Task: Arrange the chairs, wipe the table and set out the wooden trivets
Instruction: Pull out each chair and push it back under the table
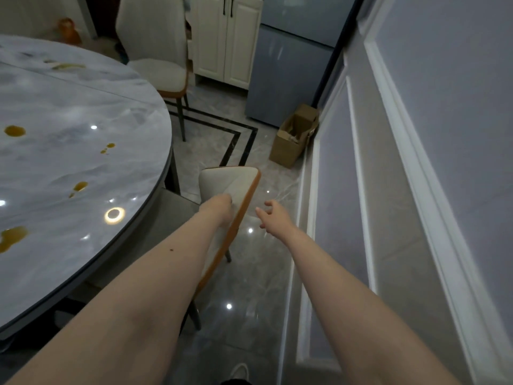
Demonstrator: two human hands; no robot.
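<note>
Her left hand (pixel 219 211) grips the chair (pixel 233 184) back at the table's (pixel 83 112) right edge, likely to tuck it in; the right hand (pixel 270 216) hovers, fingers loose.

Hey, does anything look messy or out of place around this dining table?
Yes. Brownish-yellow spills dot the marble table, several near its edge. An open cardboard box sits on the floor by the wall.

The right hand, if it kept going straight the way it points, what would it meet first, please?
Probably the near chair's backrest: the open right hand points up-left toward its orange edge, apparently with only floor between. Depth is unclear.
</note>
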